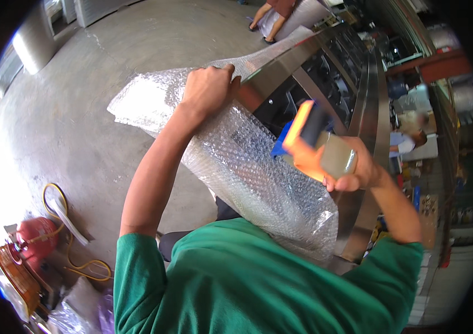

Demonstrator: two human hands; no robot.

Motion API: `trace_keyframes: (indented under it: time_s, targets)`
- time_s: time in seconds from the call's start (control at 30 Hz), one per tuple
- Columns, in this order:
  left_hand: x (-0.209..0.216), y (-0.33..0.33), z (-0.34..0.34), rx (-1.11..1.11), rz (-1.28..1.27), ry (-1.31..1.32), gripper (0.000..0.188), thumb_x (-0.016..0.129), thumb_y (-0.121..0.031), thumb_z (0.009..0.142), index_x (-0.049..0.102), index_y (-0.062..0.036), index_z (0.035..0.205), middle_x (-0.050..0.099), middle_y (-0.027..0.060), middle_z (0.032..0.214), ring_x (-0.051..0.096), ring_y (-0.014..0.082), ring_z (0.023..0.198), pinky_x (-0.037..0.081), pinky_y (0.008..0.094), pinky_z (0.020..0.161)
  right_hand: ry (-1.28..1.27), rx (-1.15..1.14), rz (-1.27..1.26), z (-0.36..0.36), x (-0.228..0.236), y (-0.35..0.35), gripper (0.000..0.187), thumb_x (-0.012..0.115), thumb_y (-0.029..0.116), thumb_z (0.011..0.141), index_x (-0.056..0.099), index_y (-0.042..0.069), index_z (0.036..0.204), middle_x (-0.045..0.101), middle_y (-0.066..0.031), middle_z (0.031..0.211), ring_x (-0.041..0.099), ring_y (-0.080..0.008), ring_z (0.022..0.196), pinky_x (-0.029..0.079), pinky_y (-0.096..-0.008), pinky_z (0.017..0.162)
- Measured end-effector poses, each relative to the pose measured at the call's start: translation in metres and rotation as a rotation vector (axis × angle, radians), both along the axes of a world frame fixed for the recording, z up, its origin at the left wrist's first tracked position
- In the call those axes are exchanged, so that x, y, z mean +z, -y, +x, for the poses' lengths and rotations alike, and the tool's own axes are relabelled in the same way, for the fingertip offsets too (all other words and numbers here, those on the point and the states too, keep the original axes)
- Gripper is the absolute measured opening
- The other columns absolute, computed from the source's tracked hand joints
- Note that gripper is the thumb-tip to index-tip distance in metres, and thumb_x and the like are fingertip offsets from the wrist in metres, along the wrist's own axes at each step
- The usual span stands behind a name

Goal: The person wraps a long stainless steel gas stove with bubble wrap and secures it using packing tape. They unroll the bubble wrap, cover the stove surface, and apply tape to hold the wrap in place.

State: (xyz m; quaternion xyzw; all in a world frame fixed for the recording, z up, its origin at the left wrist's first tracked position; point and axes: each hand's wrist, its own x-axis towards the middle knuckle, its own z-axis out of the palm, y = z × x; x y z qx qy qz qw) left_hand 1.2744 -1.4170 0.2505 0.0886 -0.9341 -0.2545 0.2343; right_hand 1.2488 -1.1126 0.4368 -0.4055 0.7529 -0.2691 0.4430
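A sheet of clear bubble wrap [247, 161] runs along the near side of a stainless steel stove-like unit [325, 83]. My left hand [210, 89] is closed over the wrap's upper edge, its fingers curled around it beside the metal. In my right hand [356, 161] is a tape dispenser [303, 145], orange and blue, with a roll of tape on it, slightly blurred. The dispenser is held just over the wrap and the unit's edge. Whether its tape touches the wrap, I cannot tell.
At the far end a person [278, 14] stands by more bubble wrap [300, 22]. Another person [409, 142] is off to the right. At lower left are a red tank [37, 236], a yellow hose [89, 273] and an orange crate [16, 275]. A large pale roll [31, 47] stands far left.
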Motion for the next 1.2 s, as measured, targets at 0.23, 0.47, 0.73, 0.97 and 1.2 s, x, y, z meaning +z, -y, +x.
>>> trace_keyframes:
  time_s: [0.23, 0.47, 0.73, 0.97, 1.2]
  targets:
    - [-0.006, 0.003, 0.012, -0.015, -0.101, -0.066, 0.033, 0.061, -0.037, 0.098, 0.069, -0.0053, 0.097, 0.073, 0.0169, 0.085, 0.071, 0.0357, 0.085, 0.055, 0.0446, 0.086, 0.365, -0.161, -0.61, -0.025, -0.051, 0.002, 0.067, 0.067, 0.059, 0.089, 0.062, -0.005, 0.108, 0.066, -0.0062, 0.063, 0.066, -0.0192, 0.065, 0.055, -0.0297, 0.077]
    - [0.031, -0.087, 0.089, 0.111, 0.86, -0.482, 0.026, 0.064, -0.022, 0.096, 0.068, 0.0011, 0.108, 0.068, 0.0155, 0.106, 0.064, 0.0286, 0.105, 0.048, 0.0394, 0.093, 0.137, -0.23, -0.529, -0.02, -0.043, 0.006, 0.051, 0.08, 0.034, 0.091, 0.056, 0.002, 0.122, 0.07, -0.0061, 0.094, 0.069, -0.013, 0.079, 0.058, -0.0298, 0.073]
    - [0.084, -0.153, 0.074, -0.065, 1.429, -0.636, 0.06, 0.077, -0.03, 0.088, 0.053, 0.0042, 0.131, 0.067, 0.0125, 0.11, 0.064, 0.0185, 0.1, 0.051, 0.0345, 0.091, -0.705, 0.215, -0.508, 0.011, -0.031, 0.05, 0.049, 0.061, 0.024, 0.095, 0.044, -0.005, 0.131, 0.052, -0.026, 0.125, 0.047, -0.0409, 0.124, 0.031, -0.0509, 0.111]
    - [0.047, -0.138, 0.103, -0.092, 1.579, -0.78, 0.063, 0.08, -0.041, 0.08, 0.061, 0.0057, 0.119, 0.068, 0.0067, 0.097, 0.062, 0.0147, 0.09, 0.05, 0.0304, 0.083, -0.678, -0.263, -0.72, -0.039, 0.015, 0.049, 0.044, 0.046, 0.029, 0.106, 0.056, -0.005, 0.133, 0.07, -0.0114, 0.112, 0.066, -0.0182, 0.095, 0.051, -0.0343, 0.091]
    - [0.051, -0.126, 0.111, -0.244, 1.44, -0.616, 0.078, 0.071, -0.062, 0.074, 0.065, 0.0062, 0.111, 0.067, 0.0075, 0.094, 0.06, 0.0135, 0.085, 0.048, 0.0287, 0.075, 0.528, 0.215, -0.266, -0.074, -0.027, 0.066, 0.058, 0.046, 0.051, 0.108, 0.062, -0.002, 0.124, 0.069, -0.0063, 0.109, 0.064, -0.01, 0.094, 0.053, -0.0247, 0.082]
